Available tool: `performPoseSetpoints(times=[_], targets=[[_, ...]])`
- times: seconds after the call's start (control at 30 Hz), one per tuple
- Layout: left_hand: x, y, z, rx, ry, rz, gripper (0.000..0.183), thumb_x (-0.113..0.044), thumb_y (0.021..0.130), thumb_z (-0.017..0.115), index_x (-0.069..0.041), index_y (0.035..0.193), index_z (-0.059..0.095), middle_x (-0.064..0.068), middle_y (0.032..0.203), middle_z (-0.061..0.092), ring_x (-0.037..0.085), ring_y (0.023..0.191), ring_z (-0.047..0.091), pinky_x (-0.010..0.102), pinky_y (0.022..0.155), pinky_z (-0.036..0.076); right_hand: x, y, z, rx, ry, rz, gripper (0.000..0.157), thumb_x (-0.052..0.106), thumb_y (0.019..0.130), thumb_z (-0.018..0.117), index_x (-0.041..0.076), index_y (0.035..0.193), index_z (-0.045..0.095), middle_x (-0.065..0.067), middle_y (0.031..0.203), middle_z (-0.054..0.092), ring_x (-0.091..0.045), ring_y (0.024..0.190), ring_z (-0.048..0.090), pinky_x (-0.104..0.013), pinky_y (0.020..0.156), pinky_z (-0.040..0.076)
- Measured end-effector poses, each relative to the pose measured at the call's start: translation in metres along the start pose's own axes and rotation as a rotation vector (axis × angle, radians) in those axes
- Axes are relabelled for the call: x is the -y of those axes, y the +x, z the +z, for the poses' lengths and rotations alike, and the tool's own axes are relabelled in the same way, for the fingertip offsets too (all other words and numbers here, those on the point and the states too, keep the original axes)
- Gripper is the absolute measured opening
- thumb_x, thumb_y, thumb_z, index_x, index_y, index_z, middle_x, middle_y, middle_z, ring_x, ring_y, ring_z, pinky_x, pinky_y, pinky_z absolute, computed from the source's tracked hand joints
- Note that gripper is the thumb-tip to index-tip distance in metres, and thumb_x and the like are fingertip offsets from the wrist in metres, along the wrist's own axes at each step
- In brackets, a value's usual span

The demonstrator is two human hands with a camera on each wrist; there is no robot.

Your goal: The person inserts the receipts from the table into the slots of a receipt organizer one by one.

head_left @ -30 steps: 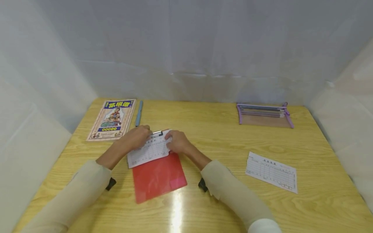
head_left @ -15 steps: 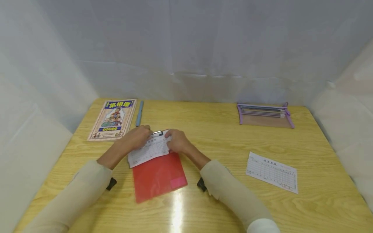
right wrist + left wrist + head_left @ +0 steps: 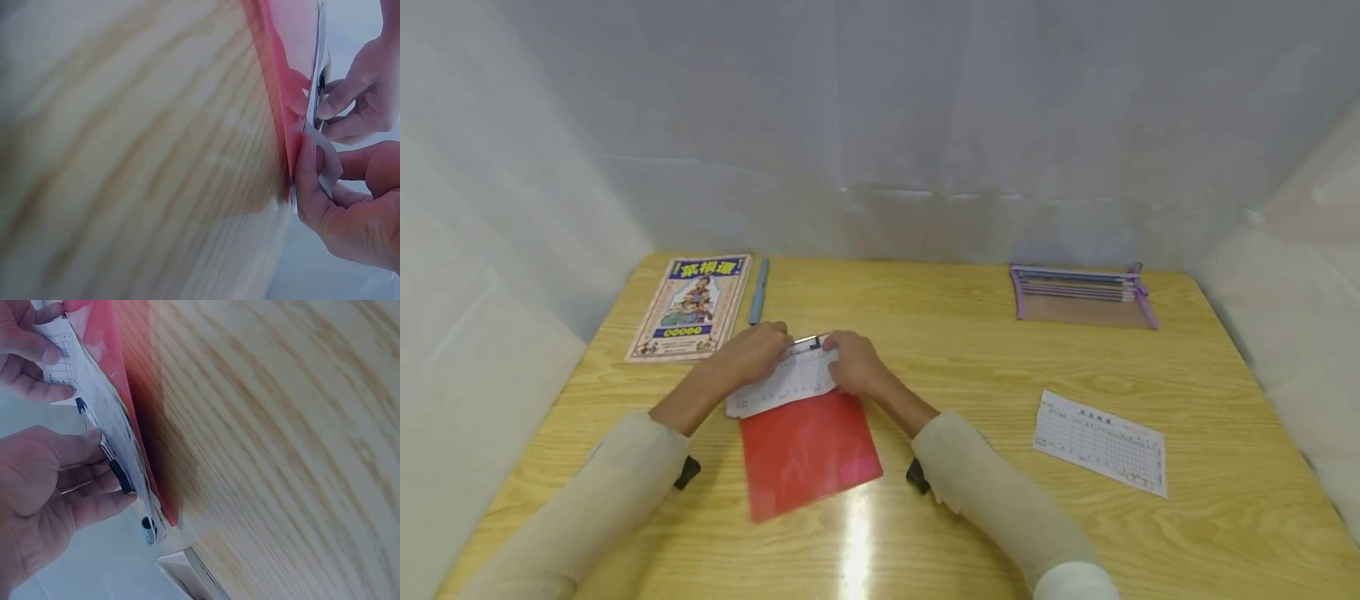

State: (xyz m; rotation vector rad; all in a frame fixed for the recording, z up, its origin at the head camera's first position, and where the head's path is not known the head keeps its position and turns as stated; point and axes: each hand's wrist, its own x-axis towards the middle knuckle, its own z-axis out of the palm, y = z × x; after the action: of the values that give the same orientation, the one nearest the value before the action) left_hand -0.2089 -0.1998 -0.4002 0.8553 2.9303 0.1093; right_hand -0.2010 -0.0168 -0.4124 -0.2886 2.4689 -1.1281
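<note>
A red clipboard folder (image 3: 808, 458) lies at the middle of the table, its metal clip (image 3: 805, 343) with black ends at the far edge. Printed form sheets (image 3: 786, 385) cover its upper part. My left hand (image 3: 758, 354) is at the clip, the thumb pressing on its wire and fingers curled behind, as the left wrist view (image 3: 56, 487) shows. Across from it, my right hand (image 3: 856, 364) pinches the sheets' right corner between thumb and fingers; in the right wrist view the paper (image 3: 330, 164) bends there.
One printed form (image 3: 1101, 443) lies flat on the right. A clear pencil pouch (image 3: 1082, 297) with purple trim holds several pencils at the back right. At the back left are an illustrated book (image 3: 688, 308) and a blue pen (image 3: 758, 292). Pale curtains surround the table (image 3: 970, 533).
The sheets have slid up toward the clip, their lower edge now farther from me, so more red shows. My right hand has moved slightly away from me; the left stays at the clip.
</note>
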Motion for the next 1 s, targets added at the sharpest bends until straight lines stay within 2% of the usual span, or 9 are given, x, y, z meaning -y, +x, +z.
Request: performPoseSetpoints(times=[0.1, 0.23, 0.37, 0.47, 0.57, 0.67, 0.8, 0.9, 1.0], targets=[[0.000, 0.001, 0.001, -0.014, 0.006, 0.008, 0.010, -0.004, 0.087, 0.062, 0.001, 0.090, 0.070, 0.012, 0.081, 0.060, 0.022, 0.070, 0.057, 0.034, 0.065, 0.052, 0.000, 0.000, 0.000, -0.027, -0.031, -0.028, 0.034, -0.002, 0.090, 0.052, 0.001, 0.123, 0.056, -0.018, 0.120, 0.057, -0.015, 0.061, 0.058, -0.019, 0.044, 0.048], [0.000, 0.001, 0.001, -0.009, 0.016, -0.007, 0.011, -0.005, 0.087, 0.062, 0.001, 0.092, 0.070, 0.012, 0.083, 0.061, 0.022, 0.071, 0.057, 0.034, 0.065, 0.052, 0.002, 0.000, 0.000, -0.054, -0.094, -0.047, 0.032, 0.000, 0.090, 0.053, 0.002, 0.122, 0.057, -0.015, 0.122, 0.058, -0.019, 0.081, 0.058, -0.018, 0.050, 0.049], [-0.001, 0.001, 0.001, -0.005, 0.031, -0.018, 0.012, -0.006, 0.087, 0.063, 0.001, 0.093, 0.070, 0.012, 0.084, 0.061, 0.021, 0.071, 0.057, 0.034, 0.065, 0.052, 0.003, 0.000, 0.000, -0.070, -0.162, -0.052, 0.032, 0.002, 0.090, 0.055, 0.004, 0.122, 0.058, -0.012, 0.124, 0.058, -0.022, 0.100, 0.057, -0.023, 0.071, 0.052], [-0.002, 0.001, 0.002, -0.004, 0.031, -0.025, 0.012, -0.007, 0.086, 0.064, 0.001, 0.093, 0.070, 0.012, 0.084, 0.061, 0.020, 0.071, 0.057, 0.033, 0.065, 0.052, 0.001, 0.001, -0.001, -0.098, -0.251, -0.063, 0.034, 0.004, 0.089, 0.056, 0.005, 0.123, 0.058, -0.011, 0.123, 0.059, -0.021, 0.109, 0.056, -0.029, 0.090, 0.049], [-0.003, 0.000, 0.002, -0.005, 0.021, -0.039, 0.014, -0.008, 0.086, 0.065, 0.001, 0.095, 0.071, 0.012, 0.085, 0.062, 0.021, 0.074, 0.058, 0.033, 0.068, 0.053, -0.005, 0.001, -0.006, -0.120, -0.294, -0.063, 0.037, 0.005, 0.089, 0.054, 0.006, 0.126, 0.057, -0.010, 0.121, 0.058, -0.020, 0.111, 0.054, -0.032, 0.097, 0.047], [-0.003, 0.000, 0.002, -0.004, 0.009, -0.057, 0.016, -0.009, 0.087, 0.065, 0.001, 0.097, 0.071, 0.012, 0.087, 0.063, 0.021, 0.076, 0.059, 0.036, 0.071, 0.054, -0.013, -0.002, -0.018, -0.134, -0.279, -0.055, 0.036, 0.004, 0.091, 0.051, 0.006, 0.127, 0.055, -0.010, 0.117, 0.057, -0.021, 0.105, 0.054, -0.034, 0.092, 0.048], [-0.004, -0.001, 0.002, 0.009, 0.008, -0.075, 0.017, -0.010, 0.087, 0.065, 0.000, 0.099, 0.071, 0.012, 0.088, 0.063, 0.021, 0.077, 0.060, 0.037, 0.073, 0.054, -0.025, -0.012, -0.045, -0.157, -0.233, -0.061, 0.034, 0.005, 0.091, 0.053, 0.005, 0.125, 0.055, -0.014, 0.116, 0.059, -0.026, 0.105, 0.056, -0.038, 0.089, 0.049], [-0.003, -0.001, 0.002, 0.018, 0.007, -0.087, 0.018, -0.011, 0.088, 0.064, -0.001, 0.100, 0.071, 0.011, 0.089, 0.063, 0.021, 0.078, 0.060, 0.036, 0.073, 0.054, -0.040, -0.026, -0.069, -0.165, -0.219, -0.081, 0.036, 0.007, 0.091, 0.058, 0.003, 0.126, 0.055, -0.017, 0.117, 0.059, -0.031, 0.109, 0.056, -0.042, 0.090, 0.049], [-0.002, -0.001, 0.002, 0.016, 0.005, -0.094, 0.018, -0.012, 0.088, 0.065, -0.001, 0.101, 0.071, 0.011, 0.090, 0.064, 0.021, 0.079, 0.060, 0.036, 0.074, 0.054, -0.058, -0.044, -0.091, -0.164, -0.231, -0.112, 0.038, 0.009, 0.091, 0.060, 0.001, 0.127, 0.053, -0.020, 0.117, 0.059, -0.031, 0.103, 0.059, -0.042, 0.085, 0.051]])
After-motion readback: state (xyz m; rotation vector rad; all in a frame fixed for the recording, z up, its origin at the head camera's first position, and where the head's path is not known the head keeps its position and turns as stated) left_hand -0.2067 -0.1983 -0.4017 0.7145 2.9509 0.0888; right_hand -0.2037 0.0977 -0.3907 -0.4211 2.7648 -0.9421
